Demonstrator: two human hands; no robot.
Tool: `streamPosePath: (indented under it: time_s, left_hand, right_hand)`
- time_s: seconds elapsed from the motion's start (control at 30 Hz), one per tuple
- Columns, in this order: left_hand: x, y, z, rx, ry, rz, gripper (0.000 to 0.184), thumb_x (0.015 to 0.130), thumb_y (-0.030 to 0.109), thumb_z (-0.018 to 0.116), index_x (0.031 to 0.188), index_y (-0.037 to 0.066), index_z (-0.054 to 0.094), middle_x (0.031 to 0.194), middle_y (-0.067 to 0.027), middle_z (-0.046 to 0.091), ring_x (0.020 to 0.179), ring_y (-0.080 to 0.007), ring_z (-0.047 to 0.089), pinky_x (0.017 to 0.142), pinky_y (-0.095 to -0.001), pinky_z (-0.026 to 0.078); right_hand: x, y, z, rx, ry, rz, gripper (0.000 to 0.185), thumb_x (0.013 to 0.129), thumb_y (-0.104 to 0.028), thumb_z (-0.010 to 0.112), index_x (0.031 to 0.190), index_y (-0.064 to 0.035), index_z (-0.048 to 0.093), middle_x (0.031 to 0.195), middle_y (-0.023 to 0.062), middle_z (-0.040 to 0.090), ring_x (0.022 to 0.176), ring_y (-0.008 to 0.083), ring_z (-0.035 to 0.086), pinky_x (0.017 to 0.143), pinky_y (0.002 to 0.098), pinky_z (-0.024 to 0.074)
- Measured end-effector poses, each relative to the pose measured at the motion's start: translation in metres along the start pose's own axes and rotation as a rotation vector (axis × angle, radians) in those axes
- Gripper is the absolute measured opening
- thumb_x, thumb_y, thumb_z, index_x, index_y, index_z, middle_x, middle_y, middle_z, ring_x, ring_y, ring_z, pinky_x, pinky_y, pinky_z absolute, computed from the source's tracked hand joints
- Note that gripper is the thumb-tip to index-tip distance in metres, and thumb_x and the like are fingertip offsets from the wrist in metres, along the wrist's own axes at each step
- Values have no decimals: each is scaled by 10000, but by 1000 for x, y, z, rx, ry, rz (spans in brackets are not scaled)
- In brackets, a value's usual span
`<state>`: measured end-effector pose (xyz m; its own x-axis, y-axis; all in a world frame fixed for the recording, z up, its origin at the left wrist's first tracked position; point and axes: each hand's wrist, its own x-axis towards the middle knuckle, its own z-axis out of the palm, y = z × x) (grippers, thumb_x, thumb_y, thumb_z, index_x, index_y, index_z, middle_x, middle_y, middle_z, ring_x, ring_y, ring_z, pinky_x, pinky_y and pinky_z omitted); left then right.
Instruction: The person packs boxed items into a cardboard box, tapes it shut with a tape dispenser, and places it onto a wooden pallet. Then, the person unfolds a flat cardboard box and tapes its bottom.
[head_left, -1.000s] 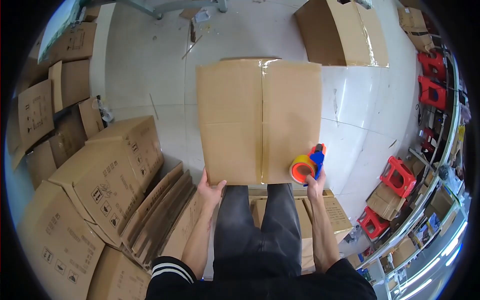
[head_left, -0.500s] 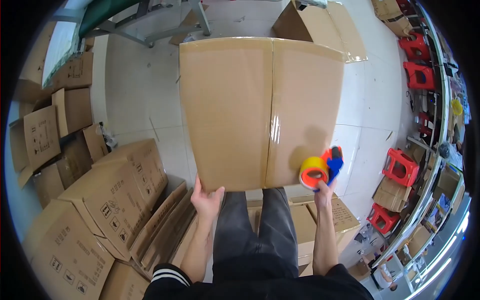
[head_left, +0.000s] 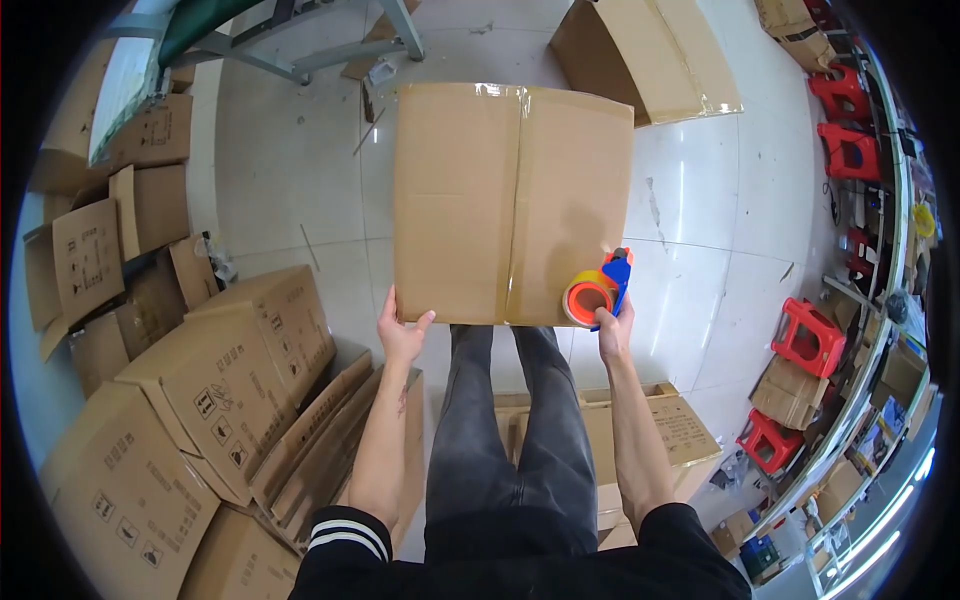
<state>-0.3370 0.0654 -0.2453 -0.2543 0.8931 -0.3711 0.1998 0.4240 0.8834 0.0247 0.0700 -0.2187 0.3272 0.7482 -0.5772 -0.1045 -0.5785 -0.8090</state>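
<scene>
A large cardboard box point(head_left: 455, 210) is in front of my legs, its top flaps meeting along a taped middle seam. My left hand point(head_left: 402, 335) grips its near left corner, thumb on top and the other fingers along the side, partly hidden. At the near right corner, my right hand point(head_left: 616, 332) is closed around a tape dispenser point(head_left: 617, 275) with a blue body and orange parts. The tape roll on it, yellowish with an orange core, lies over the box top. Whether the right fingers also grip the box is hidden.
Printed cartons point(head_left: 235, 390) and folded cardboard are stacked at left. An open box point(head_left: 650, 55) stands on the floor beyond, near a metal-legged table point(head_left: 345, 50). Red stools point(head_left: 808, 338) and loaded shelves line the right. More cartons point(head_left: 680, 430) are behind my legs.
The box has moved lower and away from me, looking smaller, with both hands holding on and my arms stretched further out. The tape dispenser has moved along with it.
</scene>
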Motion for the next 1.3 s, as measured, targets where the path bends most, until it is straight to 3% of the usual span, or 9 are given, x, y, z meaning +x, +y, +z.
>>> streamPosePath:
  time_s: [0.1, 0.2, 0.3, 0.37, 0.43, 0.63, 0.87, 1.0, 1.3]
  left_hand:
    - [-9, 12, -5, 254, 17, 4, 761, 743, -3, 774, 1391, -79, 381, 1275, -172, 580, 1154, -219, 583, 970, -310, 469]
    - [-28, 54, -2, 716, 169, 161, 638, 797, 48, 749, 1335, -72, 428, 1198, -174, 609, 1081, -231, 615, 929, -333, 496]
    - [-44, 101, 28, 91, -19, -110, 527, 882, 163, 690, 1303, -42, 449, 1120, -159, 630, 1021, -235, 634, 895, -385, 512]
    - [-47, 131, 52, -601, -270, -660, 431, 969, 288, 573, 1274, -7, 498, 1104, -149, 649, 1037, -242, 626, 915, -403, 502]
    - [-52, 146, 67, -757, -403, -855, 410, 981, 351, 546, 1186, -3, 570, 1081, -135, 642, 975, -221, 642, 830, -371, 531]
    - [-69, 109, 52, -735, -599, -680, 229, 934, 172, 642, 1061, -19, 643, 976, -126, 673, 910, -177, 665, 793, -341, 550]
    - [-36, 73, -50, -241, -387, -461, 66, 874, 51, 682, 894, -12, 689, 800, -98, 687, 723, -166, 666, 674, -304, 559]
    - [9, -29, -205, -161, -236, -410, 102, 868, 56, 696, 904, -29, 653, 751, -64, 652, 697, -125, 618, 679, -273, 510]
    - [39, -45, -194, 50, -253, -305, 302, 776, 180, 822, 914, -24, 648, 822, -44, 662, 741, -86, 612, 695, -226, 515]
  right_hand:
    - [3, -1, -8, -41, -56, 8, 606, 666, 27, 501, 1272, 36, 503, 1104, 99, 598, 996, 202, 590, 887, 318, 475]
    - [-14, -21, -8, -362, 16, -380, 571, 671, 11, 552, 1240, 38, 517, 1187, 137, 576, 1030, 241, 591, 888, 343, 482]
    - [-38, -77, -2, -468, -189, -495, 489, 658, 4, 610, 1142, 28, 540, 1237, 183, 546, 1050, 296, 589, 882, 366, 484]
    - [-45, -89, 2, -489, -321, -578, 491, 668, -12, 673, 1140, 22, 543, 1181, 178, 571, 1033, 303, 599, 864, 356, 485]
    - [-51, -92, 5, -541, -443, -625, 471, 669, -29, 720, 1103, 14, 544, 1153, 177, 582, 1017, 315, 608, 849, 357, 491]
    - [-74, -92, 20, -719, -627, -661, 369, 658, -41, 734, 963, -14, 529, 973, 180, 616, 854, 355, 639, 723, 388, 520]
    - [-58, -99, -7, -1073, -639, -921, 337, 553, -43, 660, 852, -22, 507, 708, 127, 537, 617, 325, 568, 556, 400, 480]
    - [-62, -76, 12, -1246, -594, -931, 327, 553, -36, 658, 840, -12, 502, 701, 137, 536, 605, 322, 558, 560, 394, 471]
    - [-84, -74, 33, -1311, -564, -870, 323, 613, -23, 662, 909, 9, 535, 730, 155, 555, 643, 334, 580, 593, 389, 485]
